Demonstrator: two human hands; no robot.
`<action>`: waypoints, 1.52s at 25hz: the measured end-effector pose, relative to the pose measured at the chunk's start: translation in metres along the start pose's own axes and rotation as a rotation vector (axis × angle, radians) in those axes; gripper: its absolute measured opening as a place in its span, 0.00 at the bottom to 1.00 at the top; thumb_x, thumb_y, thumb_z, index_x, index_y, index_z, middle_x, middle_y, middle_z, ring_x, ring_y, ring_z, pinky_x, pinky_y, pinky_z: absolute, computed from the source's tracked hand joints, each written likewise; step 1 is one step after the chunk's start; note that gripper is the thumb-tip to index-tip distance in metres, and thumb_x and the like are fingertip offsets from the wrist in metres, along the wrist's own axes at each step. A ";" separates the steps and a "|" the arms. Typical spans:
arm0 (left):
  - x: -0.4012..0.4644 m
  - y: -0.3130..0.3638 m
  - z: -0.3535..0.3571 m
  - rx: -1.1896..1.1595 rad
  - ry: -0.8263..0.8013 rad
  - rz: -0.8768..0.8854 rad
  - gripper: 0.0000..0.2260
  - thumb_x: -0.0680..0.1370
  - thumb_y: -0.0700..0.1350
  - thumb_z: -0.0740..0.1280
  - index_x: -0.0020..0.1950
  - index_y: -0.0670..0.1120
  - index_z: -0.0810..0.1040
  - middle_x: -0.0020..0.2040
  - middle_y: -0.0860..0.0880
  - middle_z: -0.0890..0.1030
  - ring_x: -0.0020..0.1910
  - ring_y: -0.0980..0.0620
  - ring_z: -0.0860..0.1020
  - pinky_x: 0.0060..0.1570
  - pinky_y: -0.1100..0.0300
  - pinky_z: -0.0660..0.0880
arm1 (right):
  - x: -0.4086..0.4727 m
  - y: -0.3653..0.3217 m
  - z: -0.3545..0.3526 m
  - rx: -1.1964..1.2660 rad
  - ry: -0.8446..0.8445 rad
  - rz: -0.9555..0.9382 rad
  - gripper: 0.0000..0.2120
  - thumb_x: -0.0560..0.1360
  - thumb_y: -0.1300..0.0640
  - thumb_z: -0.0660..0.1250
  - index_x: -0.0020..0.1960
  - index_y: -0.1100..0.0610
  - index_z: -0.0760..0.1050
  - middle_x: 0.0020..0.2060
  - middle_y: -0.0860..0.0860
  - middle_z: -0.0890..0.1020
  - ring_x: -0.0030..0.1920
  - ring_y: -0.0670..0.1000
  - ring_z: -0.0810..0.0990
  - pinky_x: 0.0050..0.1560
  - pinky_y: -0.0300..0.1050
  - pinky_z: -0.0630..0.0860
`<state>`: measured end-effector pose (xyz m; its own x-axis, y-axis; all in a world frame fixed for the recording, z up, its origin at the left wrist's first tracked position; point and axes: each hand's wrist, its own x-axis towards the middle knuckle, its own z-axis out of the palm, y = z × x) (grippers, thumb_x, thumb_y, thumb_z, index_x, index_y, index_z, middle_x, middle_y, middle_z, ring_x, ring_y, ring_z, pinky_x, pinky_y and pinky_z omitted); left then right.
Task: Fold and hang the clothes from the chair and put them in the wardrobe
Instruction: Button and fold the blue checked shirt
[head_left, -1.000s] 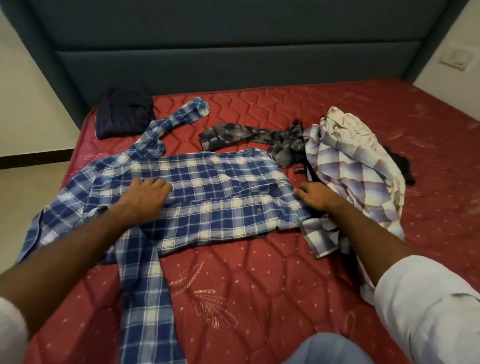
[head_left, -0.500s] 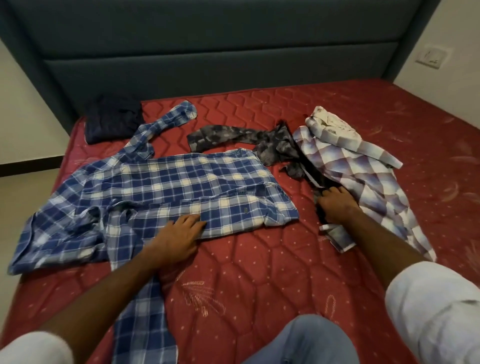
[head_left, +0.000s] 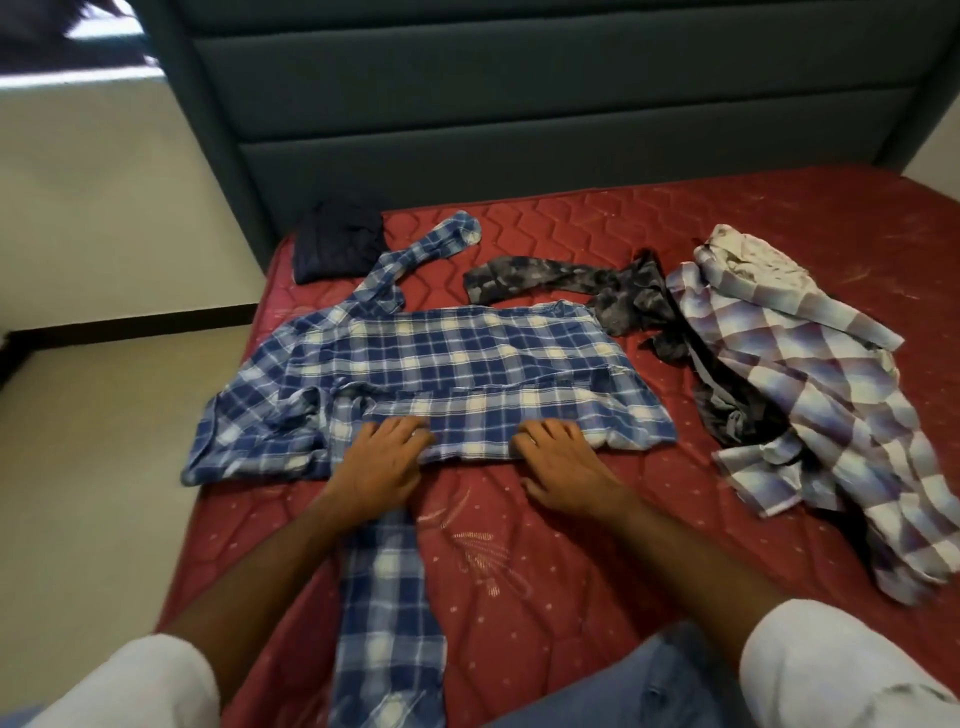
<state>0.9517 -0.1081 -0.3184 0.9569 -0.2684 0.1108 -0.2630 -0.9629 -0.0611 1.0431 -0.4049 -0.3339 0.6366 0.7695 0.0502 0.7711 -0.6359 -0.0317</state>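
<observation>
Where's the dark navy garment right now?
In the head view the navy garment lies folded at the mattress's far left corner, against the headboard, just left of the blue plaid shirt's raised sleeve.

Head view, steeply down over mattress (head_left: 571, 545)

Left hand (head_left: 382, 462): flat on the near hem of the shirt (head_left: 441, 364), fingers on the cloth, palm on the mattress (head_left: 545, 561).
Right hand (head_left: 561, 462): beside the left, on the same hem.
Shirt: spread on the mattress, reaching away from both hands.
Near sleeve (head_left: 387, 623): runs from under the left hand back toward the person.
Far sleeve (head_left: 421, 254): beyond the left hand, pointing to the headboard (head_left: 519, 104).
Folded garment (head_left: 337, 249): past the far sleeve, to its left, at the mattress corner.
Crumpled garment (head_left: 587, 288): beyond the right hand, touching the shirt's far right corner.
Pile (head_left: 810, 364): right of the right hand, apart from the shirt, overlapping the crumpled garment.
</observation>
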 end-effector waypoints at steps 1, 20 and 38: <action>-0.022 -0.009 -0.001 -0.021 0.052 -0.112 0.17 0.72 0.45 0.70 0.61 0.50 0.76 0.63 0.50 0.76 0.58 0.47 0.75 0.50 0.50 0.70 | 0.006 -0.015 0.003 0.013 0.024 -0.012 0.20 0.74 0.51 0.62 0.65 0.52 0.70 0.63 0.51 0.72 0.60 0.54 0.72 0.61 0.53 0.68; -0.128 -0.125 0.018 0.050 -0.059 -0.396 0.20 0.80 0.56 0.48 0.55 0.48 0.76 0.48 0.48 0.80 0.43 0.47 0.79 0.43 0.50 0.77 | 0.039 -0.077 -0.044 1.912 -0.436 0.575 0.36 0.65 0.62 0.77 0.70 0.69 0.70 0.61 0.65 0.78 0.54 0.60 0.79 0.58 0.56 0.78; -0.021 -0.120 0.018 -1.568 0.317 -1.213 0.10 0.80 0.32 0.66 0.57 0.43 0.79 0.58 0.36 0.82 0.44 0.47 0.82 0.32 0.58 0.83 | 0.020 -0.012 -0.022 0.829 -0.216 0.737 0.10 0.75 0.55 0.75 0.53 0.55 0.78 0.49 0.54 0.81 0.48 0.53 0.79 0.48 0.47 0.77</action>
<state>0.9654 0.0135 -0.3308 0.6808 0.5925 -0.4306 0.3541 0.2485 0.9016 1.0467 -0.3832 -0.3104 0.8644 0.2681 -0.4253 -0.0770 -0.7654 -0.6390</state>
